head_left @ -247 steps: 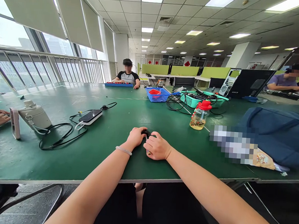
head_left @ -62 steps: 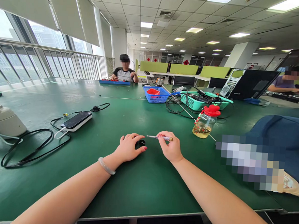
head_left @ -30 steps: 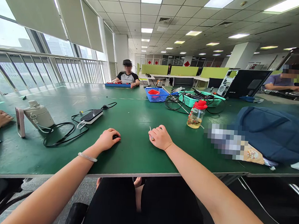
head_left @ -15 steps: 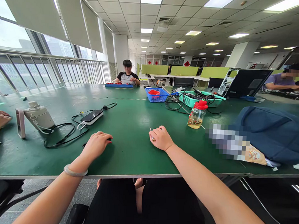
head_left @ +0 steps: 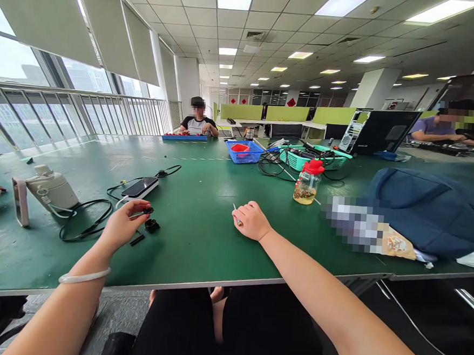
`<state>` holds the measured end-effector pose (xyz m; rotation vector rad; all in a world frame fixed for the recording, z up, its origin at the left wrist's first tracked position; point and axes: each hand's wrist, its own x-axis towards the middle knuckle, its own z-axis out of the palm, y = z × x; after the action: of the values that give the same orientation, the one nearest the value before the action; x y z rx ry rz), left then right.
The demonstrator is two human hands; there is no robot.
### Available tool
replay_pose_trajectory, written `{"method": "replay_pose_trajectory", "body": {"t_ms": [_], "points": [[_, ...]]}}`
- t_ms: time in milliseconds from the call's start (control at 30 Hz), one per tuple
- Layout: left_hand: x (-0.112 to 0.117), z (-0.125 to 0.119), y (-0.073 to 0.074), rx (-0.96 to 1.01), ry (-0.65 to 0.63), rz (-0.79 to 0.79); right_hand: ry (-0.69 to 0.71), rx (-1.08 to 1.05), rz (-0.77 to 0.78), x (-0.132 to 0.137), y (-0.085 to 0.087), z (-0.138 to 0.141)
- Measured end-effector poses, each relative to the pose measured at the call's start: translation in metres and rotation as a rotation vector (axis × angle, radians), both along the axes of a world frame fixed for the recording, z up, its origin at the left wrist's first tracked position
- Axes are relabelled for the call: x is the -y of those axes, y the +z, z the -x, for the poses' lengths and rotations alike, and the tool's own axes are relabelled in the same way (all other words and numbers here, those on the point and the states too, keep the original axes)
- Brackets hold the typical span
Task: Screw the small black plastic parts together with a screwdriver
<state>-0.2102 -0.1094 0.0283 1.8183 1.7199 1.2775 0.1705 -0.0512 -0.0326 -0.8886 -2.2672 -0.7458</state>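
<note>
My left hand (head_left: 125, 225) is raised just over the green table, thumb and fingers pinching a small dark, shiny piece (head_left: 148, 210) whose kind I cannot make out. Below its fingertips lies a small black lump-like part (head_left: 152, 225). A short black bar (head_left: 137, 240) rests nearer to me, beside the wrist. My right hand (head_left: 252, 221) lies on the table with its fingers curled round a slim pointed tool (head_left: 239, 222). The thin tip and a rounded end of that tool show; the fingers cover the rest.
To the left are a power bank (head_left: 139, 187), black cable and a beige bottle (head_left: 53, 190). Farther off are a blue basket (head_left: 244, 155), a teal basket (head_left: 331, 163) and a red-lidded jar (head_left: 307, 190). A navy bag (head_left: 433, 213) lies right. People sit around.
My left hand has moved left and turned, now pinching the small dark piece. The black parts it covered before now show on the table. My right hand keeps its hold in place.
</note>
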Motion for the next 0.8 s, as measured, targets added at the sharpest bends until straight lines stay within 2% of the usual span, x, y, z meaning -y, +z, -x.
{"method": "replay_pose_trajectory", "body": {"t_ms": [133, 267, 400, 567, 667, 800], "points": [[0.004, 0.004, 0.002, -0.098, -0.048, 0.035, 0.004, 0.001, 0.009, 0.0, 0.0, 0.0], [0.001, 0.008, -0.006, -0.291, -0.074, 0.094, 0.013, 0.0, 0.011, 0.0, 0.001, 0.0], [-0.005, 0.012, -0.012, -0.401, -0.062, 0.059, 0.017, 0.004, 0.001, 0.0, 0.002, 0.0], [-0.003, 0.008, -0.002, -0.44, -0.007, 0.044, 0.016, -0.001, 0.003, -0.001, 0.002, 0.0], [-0.001, 0.005, 0.004, -0.476, -0.014, 0.011, 0.018, -0.004, -0.003, -0.001, 0.001, 0.0], [-0.001, 0.006, 0.005, -0.436, 0.023, 0.048, 0.018, -0.003, 0.009, 0.0, 0.002, 0.0]]}}
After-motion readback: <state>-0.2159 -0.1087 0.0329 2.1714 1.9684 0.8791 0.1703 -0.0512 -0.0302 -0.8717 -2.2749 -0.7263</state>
